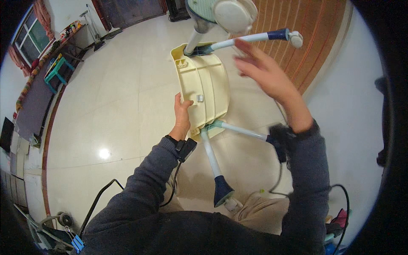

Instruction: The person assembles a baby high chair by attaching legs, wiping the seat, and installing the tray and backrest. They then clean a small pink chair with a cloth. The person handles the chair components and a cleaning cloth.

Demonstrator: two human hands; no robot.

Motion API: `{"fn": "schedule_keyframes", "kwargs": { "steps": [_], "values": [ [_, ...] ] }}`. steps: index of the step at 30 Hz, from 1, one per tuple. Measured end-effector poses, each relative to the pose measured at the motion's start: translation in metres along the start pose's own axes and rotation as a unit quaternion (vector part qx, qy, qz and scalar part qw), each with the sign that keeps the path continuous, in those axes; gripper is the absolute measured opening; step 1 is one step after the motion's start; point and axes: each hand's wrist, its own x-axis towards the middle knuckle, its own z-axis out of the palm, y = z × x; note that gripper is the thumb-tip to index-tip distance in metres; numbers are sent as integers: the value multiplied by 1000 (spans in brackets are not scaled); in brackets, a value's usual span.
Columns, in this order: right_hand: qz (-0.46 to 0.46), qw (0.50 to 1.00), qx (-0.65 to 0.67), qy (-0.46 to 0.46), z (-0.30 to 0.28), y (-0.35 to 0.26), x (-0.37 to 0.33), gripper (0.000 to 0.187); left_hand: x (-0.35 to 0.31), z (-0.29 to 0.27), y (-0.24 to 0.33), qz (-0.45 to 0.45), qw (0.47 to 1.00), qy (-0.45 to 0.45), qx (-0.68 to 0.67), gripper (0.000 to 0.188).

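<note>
A curved, ribbed cream plastic panel [207,85] stands on edge before me, with pale tube legs at both ends. My left hand [181,114] grips the panel's left edge, thumb on the ribbed face. At its lower end, one leg [210,155] runs toward me to a dark blue end cap [222,191]. From its upper end another leg [242,39] points right, to a blue cap and a white caster [296,39]. A big round white wheel [233,16] shows close at the top. My right hand [265,72] is raised just below that leg, fingers apart and slightly blurred, apparently holding nothing.
Pale floor tiles [114,89] surround the panel. A brown striped mat [297,38] lies at the far right, beside a white wall [352,127]. At the far left are a teal stool [59,70] and a side table. Black cables hang from both my wrists.
</note>
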Motion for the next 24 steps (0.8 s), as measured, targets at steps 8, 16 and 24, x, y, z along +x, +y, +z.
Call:
{"fn": "schedule_keyframes", "kwargs": {
  "steps": [8,16,24],
  "values": [
    [265,962,-44,47,-140,96,-185,34,18,79,-38,89,976,4,-198,44],
    [182,979,-91,9,-126,113,-189,73,51,150,-12,77,932,8,-354,37],
    [1,999,-25,-34,-68,116,-137,67,64,128,-8,-26,921,-24,-387,50]
  ]
}}
